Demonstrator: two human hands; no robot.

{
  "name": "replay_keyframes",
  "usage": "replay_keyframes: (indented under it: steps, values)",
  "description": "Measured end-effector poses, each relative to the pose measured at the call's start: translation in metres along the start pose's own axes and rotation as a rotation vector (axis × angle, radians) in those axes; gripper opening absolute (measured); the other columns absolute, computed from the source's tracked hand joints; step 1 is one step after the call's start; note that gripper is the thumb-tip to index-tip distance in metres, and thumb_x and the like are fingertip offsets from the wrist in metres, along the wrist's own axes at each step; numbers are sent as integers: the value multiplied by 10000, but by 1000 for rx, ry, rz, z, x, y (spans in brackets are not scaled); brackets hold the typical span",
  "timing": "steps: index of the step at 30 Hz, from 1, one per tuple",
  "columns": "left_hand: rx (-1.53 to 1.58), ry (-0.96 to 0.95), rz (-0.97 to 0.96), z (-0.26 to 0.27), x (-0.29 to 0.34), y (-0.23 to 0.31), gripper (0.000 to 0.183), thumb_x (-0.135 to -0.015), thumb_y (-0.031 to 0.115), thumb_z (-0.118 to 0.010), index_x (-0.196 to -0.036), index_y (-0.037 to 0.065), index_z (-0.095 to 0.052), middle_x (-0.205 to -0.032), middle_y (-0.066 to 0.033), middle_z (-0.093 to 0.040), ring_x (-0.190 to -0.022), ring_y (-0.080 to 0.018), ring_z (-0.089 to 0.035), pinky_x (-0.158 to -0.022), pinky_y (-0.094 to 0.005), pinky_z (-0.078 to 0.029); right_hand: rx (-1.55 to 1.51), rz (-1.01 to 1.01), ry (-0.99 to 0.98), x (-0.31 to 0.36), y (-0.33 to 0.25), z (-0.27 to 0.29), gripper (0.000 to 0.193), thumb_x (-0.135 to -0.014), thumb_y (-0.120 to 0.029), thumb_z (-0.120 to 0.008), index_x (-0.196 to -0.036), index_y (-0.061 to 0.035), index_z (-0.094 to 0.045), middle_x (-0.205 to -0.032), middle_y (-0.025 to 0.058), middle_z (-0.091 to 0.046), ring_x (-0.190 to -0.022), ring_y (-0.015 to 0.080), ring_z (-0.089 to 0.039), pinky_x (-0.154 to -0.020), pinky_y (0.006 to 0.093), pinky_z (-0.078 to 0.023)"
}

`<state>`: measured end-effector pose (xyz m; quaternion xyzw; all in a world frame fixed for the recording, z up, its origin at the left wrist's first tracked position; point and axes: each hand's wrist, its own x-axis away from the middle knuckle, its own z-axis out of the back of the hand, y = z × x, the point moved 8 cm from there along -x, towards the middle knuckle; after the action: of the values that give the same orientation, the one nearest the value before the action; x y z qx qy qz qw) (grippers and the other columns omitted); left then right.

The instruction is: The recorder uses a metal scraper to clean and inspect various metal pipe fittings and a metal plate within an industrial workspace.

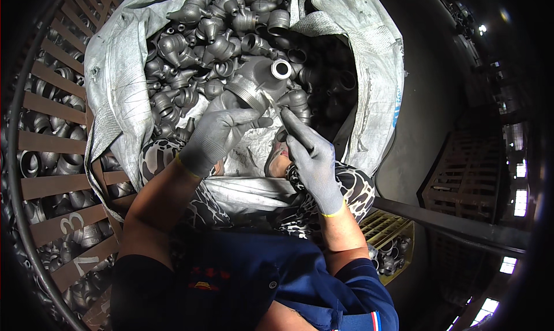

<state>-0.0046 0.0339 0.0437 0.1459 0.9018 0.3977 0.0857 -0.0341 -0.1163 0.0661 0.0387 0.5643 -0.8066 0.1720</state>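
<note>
Both my hands wear grey gloves with yellow cuffs. My left hand (222,132) grips a large grey metal casting (254,80) by its wide ringed opening. This casting has a rounded body and a short spout with a bright, pale rim. My right hand (309,155) is closed round a slim tool, its pale narrow tip (271,100) at the edge of the casting's wide opening. Most of the tool is hidden by my fingers, so its exact kind cannot be made out. Many similar castings (216,28) lie heaped just beyond my hands.
A large white woven sack (375,60) surrounds the heap, its rim folded outward. On the left, a brown slatted metal crate (55,143) holds more castings. A yellow crate (398,238) with small parts stands at lower right, near a dark metal bar (450,221).
</note>
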Motion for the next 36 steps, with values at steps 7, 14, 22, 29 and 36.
replay_keyframes:
  steps: [7, 14, 22, 29, 36]
  values:
    - [14, 15, -4, 0, 1, -4, 471, -909, -36, -433, -1373, -46, -349, -1309, -180, -520, -1221, -256, -524, -1040, -406, -432, 234, 98, -4, 1, -7, -5, 445, -842, 3, -585, -1281, -72, -579, -907, 142, -647, -832, 282, -636, -751, 359, -506]
    - [16, 31, 16, 0, 0, -6, 395, -931, -6, -469, -1320, -53, -423, -1272, -170, -554, -1172, -249, -564, -1013, -404, -460, 581, 25, -65, 0, -8, -7, 606, -765, 26, -624, -1326, -192, -555, -863, 140, -593, -770, 320, -616, -692, 363, -493]
    - [-35, -3, 32, 3, 0, -4, 462, -922, -22, -403, -1377, -68, -341, -1315, -190, -523, -1218, -278, -531, -1050, -467, -422, 394, -39, -115, -1, 8, 2, 486, -794, 0, -589, -1268, -107, -588, -869, 102, -637, -792, 299, -629, -715, 379, -514]
    - [-67, 36, 62, 3, -1, -7, 490, -904, -30, -423, -1384, -62, -334, -1343, -190, -500, -1241, -266, -512, -1063, -463, -406, 305, 32, -79, -10, -1, 1, 388, -831, -25, -575, -1214, -76, -620, -838, 132, -652, -776, 294, -640, -681, 353, -506]
    - [61, 1, 51, 1, 2, -6, 382, -908, -57, -443, -1290, -67, -437, -1241, -168, -573, -1123, -248, -593, -1003, -412, -474, 181, -55, -198, 4, 5, 3, 417, -836, 20, -564, -1251, -14, -591, -1083, 163, -665, -897, 181, -660, -804, 267, -500]
